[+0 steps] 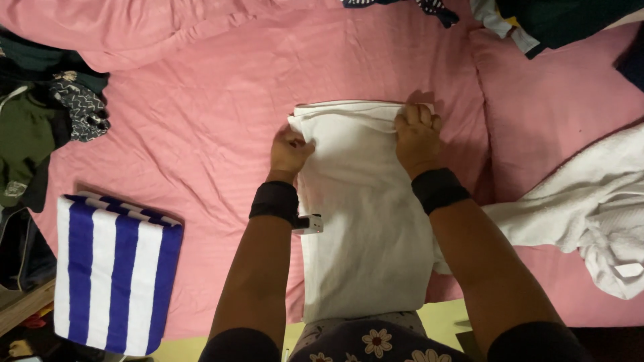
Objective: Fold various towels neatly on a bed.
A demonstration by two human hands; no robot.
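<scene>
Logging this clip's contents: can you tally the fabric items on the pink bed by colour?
White: 2, the folded white cloth under the left hand and right hand, and the crumpled white towel.
Blue and white striped: 1, the folded striped towel.
Dark: 2 heaps, the dark clothes pile and the dark garments.
Total: 5

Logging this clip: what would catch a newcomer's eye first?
Both hands, left hand and right hand, press the far end of a folded white cloth at the centre of the pink bedsheet. A folded blue-and-white striped towel lies lower left.
</scene>
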